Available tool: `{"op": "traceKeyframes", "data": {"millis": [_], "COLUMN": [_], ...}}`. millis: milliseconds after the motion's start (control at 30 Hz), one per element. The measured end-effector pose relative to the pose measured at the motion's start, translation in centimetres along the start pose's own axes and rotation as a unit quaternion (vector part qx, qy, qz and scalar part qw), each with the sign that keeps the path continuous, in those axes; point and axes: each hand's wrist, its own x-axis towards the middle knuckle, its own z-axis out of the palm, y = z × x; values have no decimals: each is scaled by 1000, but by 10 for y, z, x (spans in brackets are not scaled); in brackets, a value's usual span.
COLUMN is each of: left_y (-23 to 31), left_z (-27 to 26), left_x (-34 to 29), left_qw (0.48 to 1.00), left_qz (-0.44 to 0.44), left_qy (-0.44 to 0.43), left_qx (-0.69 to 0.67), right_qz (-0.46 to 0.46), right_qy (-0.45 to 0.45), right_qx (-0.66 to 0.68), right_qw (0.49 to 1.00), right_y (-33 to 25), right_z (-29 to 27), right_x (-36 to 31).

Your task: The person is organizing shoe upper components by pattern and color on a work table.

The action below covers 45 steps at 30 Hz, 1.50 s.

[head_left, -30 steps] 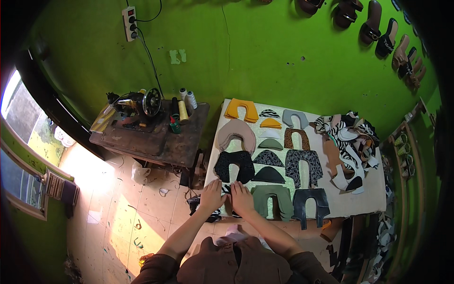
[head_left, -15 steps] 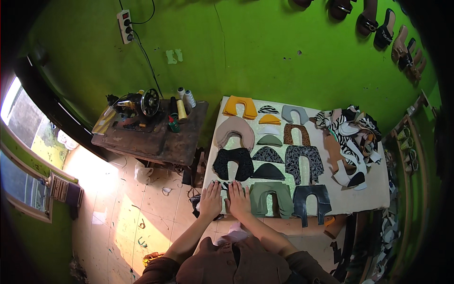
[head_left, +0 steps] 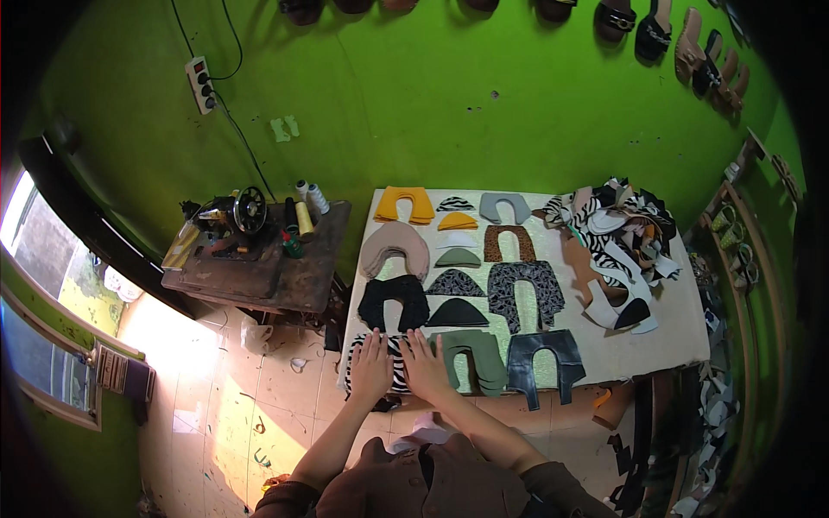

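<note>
My left hand and my right hand lie palm down, fingers stretched, on a zebra-striped cut piece at the table's near left corner. The hands hide much of it. Just beyond the fingertips is a black U-shaped piece. To the right of my right hand lies a stack of green U-shaped pieces, then a dark blue one. Farther back are a beige U-shaped stack, a yellow one, a patterned grey-black one, and a column of half-moon pieces, including a black one.
A heap of mixed scraps covers the table's right side. On the left, a sewing machine stands on a wooden table with thread cones. Sandals hang on the green wall. Offcuts litter the tiled floor.
The view has shifted, so the table appears farther left. More of the zebra-striped piece shows around my hands, which remain flat at the near left corner.
</note>
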Motion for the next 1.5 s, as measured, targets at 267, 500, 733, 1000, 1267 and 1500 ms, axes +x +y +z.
{"op": "traceKeyframes", "data": {"millis": [267, 500, 733, 1000, 1267, 1500], "left_y": [120, 260, 355, 397, 399, 413], "left_z": [11, 41, 65, 64, 66, 63], "left_x": [3, -12, -32, -19, 39, 84], "left_qw": [989, 973, 966, 966, 967, 957], "left_qz": [122, 167, 175, 156, 165, 176], "left_qy": [38, 16, 13, -9, 37, 38], "left_qx": [-75, -162, -191, -204, -191, -227], "right_qz": [58, 108, 187, 184, 155, 262], "right_qy": [86, 121, 84, 156, 187, 186], "right_qx": [69, 27, -8, 34, -68, -103], "right_qw": [992, 986, 979, 970, 968, 941], "right_y": [79, 174, 260, 306, 357, 400], "right_z": [-48, -99, -135, -156, -191, -203], "right_x": [-78, -174, -270, -279, -220, -191]}}
